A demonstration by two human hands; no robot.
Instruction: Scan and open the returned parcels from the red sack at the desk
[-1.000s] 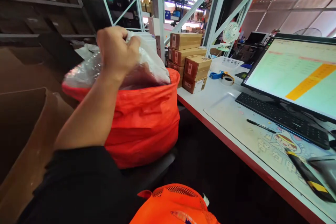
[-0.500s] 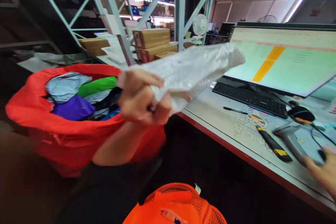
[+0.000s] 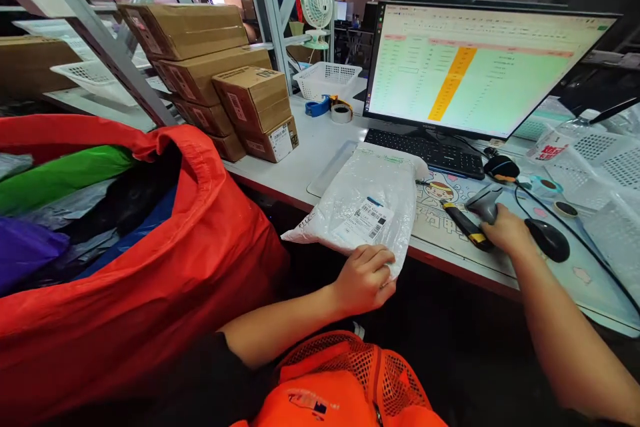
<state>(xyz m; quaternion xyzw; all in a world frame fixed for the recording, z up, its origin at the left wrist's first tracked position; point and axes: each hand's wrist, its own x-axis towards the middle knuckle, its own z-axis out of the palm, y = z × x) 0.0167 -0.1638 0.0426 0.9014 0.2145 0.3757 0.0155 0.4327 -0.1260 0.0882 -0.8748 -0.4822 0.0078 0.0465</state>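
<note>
My left hand [image 3: 364,278] grips the near edge of a white plastic parcel [image 3: 365,203] that lies flat on the desk [image 3: 310,153], its barcode label facing up. My right hand [image 3: 504,232] is closed around the handle of a grey barcode scanner [image 3: 483,201] resting on the printed desk mat. A big red sack [image 3: 165,267] full of coloured mail bags stands at my left, its mouth wide.
A monitor [image 3: 470,70] with a green spreadsheet and a keyboard [image 3: 425,152] sit behind the parcel. A black-and-yellow utility knife [image 3: 463,225], a mouse [image 3: 547,239], stacked cardboard boxes [image 3: 220,73], white baskets [image 3: 327,77] and tape rolls [image 3: 341,112] stand around. Metal shelving rises behind.
My left hand carried the white parcel from the red sack over to the desk and laid it flat. My right hand came into view and took hold of the scanner.
</note>
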